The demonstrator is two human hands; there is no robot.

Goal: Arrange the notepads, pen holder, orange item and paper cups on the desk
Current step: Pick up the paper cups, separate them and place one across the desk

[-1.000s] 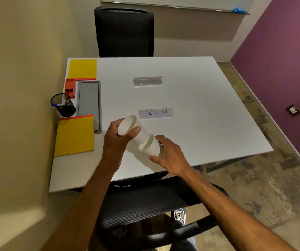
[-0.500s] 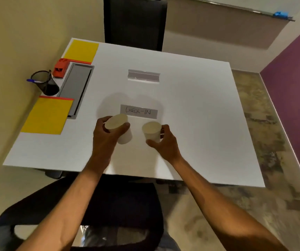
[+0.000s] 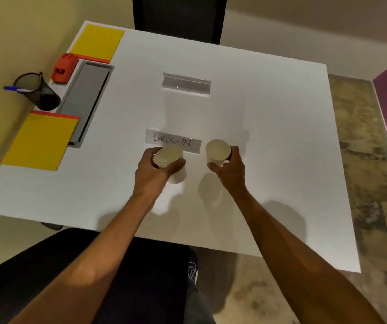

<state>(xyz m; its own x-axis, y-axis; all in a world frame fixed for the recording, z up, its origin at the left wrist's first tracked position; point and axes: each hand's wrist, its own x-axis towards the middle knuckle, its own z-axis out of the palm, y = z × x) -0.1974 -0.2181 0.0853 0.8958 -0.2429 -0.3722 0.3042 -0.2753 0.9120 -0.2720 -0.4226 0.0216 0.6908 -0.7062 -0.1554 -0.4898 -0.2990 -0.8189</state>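
My left hand (image 3: 155,171) grips a white paper cup (image 3: 168,155) upright, just above the white desk (image 3: 269,136). My right hand (image 3: 228,168) holds a second white paper cup (image 3: 218,150), also upright and a hand's width to the right. Both cups hang near the "CHECK-IN" sign (image 3: 172,141). Along the desk's left edge lie two yellow notepads, one far (image 3: 96,42) and one near (image 3: 39,141). Between them stand the orange item (image 3: 64,67) and a black mesh pen holder (image 3: 39,92) with a blue pen in it.
A grey cable tray lid (image 3: 83,99) is set into the desk beside the notepads. A clear acrylic sign stand (image 3: 186,84) lies mid-desk. Black chairs stand at the far side (image 3: 178,17) and under my arms (image 3: 129,277). A beige wall runs along the left.
The two cups, held nested on their sides a second ago, are separated, one in each hand, and turned upright. My view has tilted down over the desk.
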